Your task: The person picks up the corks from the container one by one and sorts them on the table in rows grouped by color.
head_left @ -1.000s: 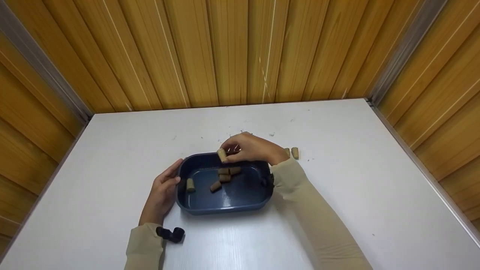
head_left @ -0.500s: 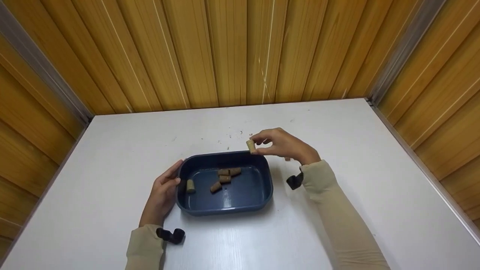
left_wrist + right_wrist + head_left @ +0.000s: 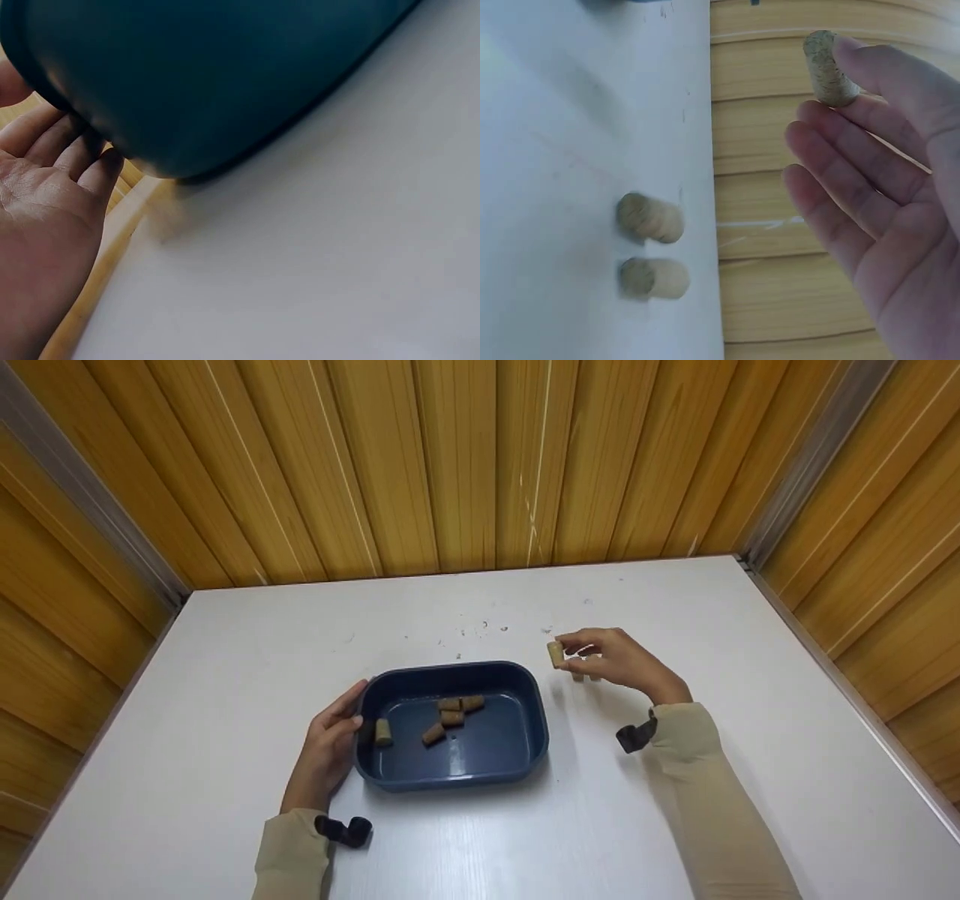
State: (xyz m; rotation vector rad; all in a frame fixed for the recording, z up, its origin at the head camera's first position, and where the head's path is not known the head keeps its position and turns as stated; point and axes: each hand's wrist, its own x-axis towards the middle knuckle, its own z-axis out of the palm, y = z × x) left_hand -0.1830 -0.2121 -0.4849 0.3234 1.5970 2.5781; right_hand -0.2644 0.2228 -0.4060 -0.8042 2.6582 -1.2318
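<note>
On white table (image 3: 225, 697), blue tray (image 3: 450, 777) is gripped at rim by left hand (image 3: 322, 739), cork (image 3: 555, 655) pinched by right hand (image 3: 622, 660); light squeeze advised, other corks (image 3: 671, 279) not to be knocked.

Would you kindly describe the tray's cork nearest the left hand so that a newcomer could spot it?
On the white table sits a blue tray, with the left hand at its side. Inside, close to the wall by that hand, is the cork. It is alone and looks paler than the four brown corks grouped nearer the middle.
</note>
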